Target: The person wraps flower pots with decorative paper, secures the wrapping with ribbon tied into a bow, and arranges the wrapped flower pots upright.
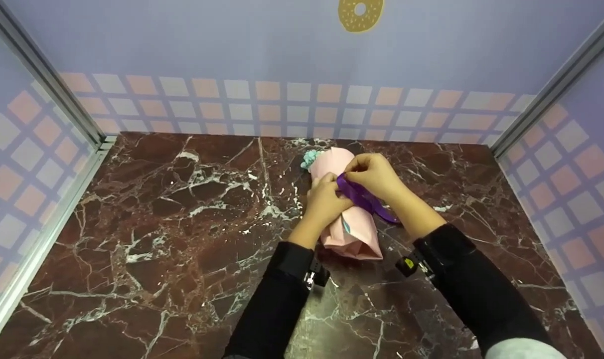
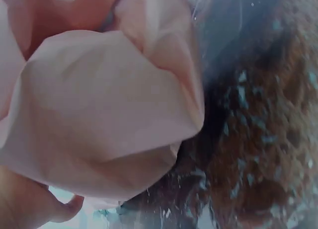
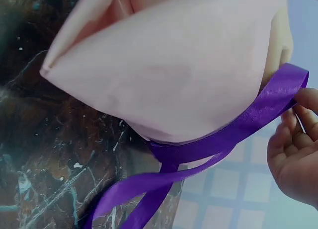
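A bouquet wrapped in pink paper lies on the table, with small teal flowers at its far end. My left hand grips the wrapped bouquet from its left side, the thumb across the top beside a purple ribbon. Between thumb and finger, my right hand pinches the ribbon at the bouquet's upper right. In the right wrist view the ribbon runs around the paper, and loose tails hang past it. The left wrist view shows the folded paper close up, with part of my left hand below it.
The brown marbled table spreads around the bouquet. A checked purple wall stands behind, and side panels close off left and right. White flecks dot the table left of the bouquet.
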{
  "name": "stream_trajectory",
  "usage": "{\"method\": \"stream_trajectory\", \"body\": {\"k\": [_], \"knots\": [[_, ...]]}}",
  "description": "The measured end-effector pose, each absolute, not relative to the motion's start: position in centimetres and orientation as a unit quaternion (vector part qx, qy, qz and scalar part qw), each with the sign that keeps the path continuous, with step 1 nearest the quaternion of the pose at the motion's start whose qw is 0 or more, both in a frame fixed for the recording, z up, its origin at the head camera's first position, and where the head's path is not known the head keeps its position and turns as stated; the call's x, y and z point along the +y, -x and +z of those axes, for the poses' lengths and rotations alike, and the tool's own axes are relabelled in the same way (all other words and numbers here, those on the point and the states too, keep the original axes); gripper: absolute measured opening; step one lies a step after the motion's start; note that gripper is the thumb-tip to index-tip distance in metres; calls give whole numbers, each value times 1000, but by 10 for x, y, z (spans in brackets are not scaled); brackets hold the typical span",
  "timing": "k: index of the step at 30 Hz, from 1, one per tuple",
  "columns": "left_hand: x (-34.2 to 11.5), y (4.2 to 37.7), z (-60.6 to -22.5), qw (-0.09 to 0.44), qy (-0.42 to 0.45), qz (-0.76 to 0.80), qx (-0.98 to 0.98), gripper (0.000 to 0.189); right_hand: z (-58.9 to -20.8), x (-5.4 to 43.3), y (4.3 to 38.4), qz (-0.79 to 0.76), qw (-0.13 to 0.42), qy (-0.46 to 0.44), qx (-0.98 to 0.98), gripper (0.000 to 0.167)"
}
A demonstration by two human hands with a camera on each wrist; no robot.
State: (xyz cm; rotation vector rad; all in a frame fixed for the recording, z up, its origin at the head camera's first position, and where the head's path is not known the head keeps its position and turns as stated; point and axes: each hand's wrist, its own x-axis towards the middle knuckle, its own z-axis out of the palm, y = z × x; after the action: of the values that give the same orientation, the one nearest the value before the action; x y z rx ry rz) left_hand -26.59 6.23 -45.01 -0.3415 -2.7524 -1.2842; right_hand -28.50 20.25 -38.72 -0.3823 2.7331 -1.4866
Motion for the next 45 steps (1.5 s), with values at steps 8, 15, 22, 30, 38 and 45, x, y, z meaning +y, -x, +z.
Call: {"method": "stream_trajectory", "body": {"k": [8,15,22,30,38,45], "knots": [[69,264,-445,109,87,-446,-884,38,-368,194,272,-516,3,163,841,4],[66,263,-451,196,165,-501,-827,14,-373,211,262,-486,-51,111,865,16],[65,272,-452,136,139,-495,-847,19,-412,235,262,-443,-6,57,895,25],[59,276,-447,54,84,-579,-809,30,-421,229,278,-440,-12,173,881,24],[53,281,-452,35,96,-607,-788,15,-402,223,293,-388,13,132,912,10],[48,282,-451,41,94,-532,-841,12,-383,215,303,-427,18,121,896,4]]}}
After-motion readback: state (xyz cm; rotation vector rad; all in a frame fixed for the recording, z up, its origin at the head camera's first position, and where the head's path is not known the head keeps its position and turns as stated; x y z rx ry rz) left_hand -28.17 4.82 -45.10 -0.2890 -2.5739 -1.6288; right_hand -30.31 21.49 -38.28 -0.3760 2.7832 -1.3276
